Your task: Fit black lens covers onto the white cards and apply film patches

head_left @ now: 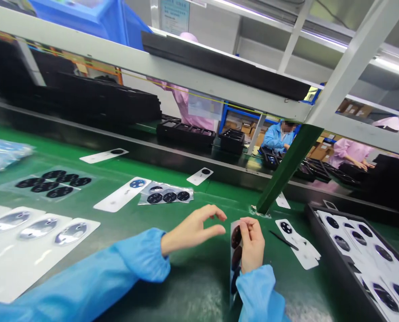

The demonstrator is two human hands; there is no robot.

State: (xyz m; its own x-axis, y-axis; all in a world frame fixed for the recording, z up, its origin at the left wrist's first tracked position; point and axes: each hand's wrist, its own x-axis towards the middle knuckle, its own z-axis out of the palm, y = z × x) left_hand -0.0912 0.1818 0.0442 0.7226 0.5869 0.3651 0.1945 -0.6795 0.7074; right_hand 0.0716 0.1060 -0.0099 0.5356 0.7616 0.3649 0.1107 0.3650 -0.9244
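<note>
Pinched in my right hand (pixel 252 243) is a clear film strip (pixel 235 259) carrying dark round pieces, held upright above the green table. My left hand (pixel 196 229) hovers just to the left of the strip, thumb and fingers apart, touching nothing. Beyond my left hand lies a clear sheet of black round pieces (pixel 169 197). Beside it rests a white card with a dark disc (pixel 122 194). To the right of my right hand are more white cards (pixel 303 252) and a thin black tool (pixel 283 240).
A black tray (pixel 345 268) of white cards with dark discs stands at the right. White panels with shiny discs (pixel 35 250) lie at the left, near another sheet of black pieces (pixel 53 183). A green post (pixel 290 167) rises from the table. Several people work beyond the black ledge.
</note>
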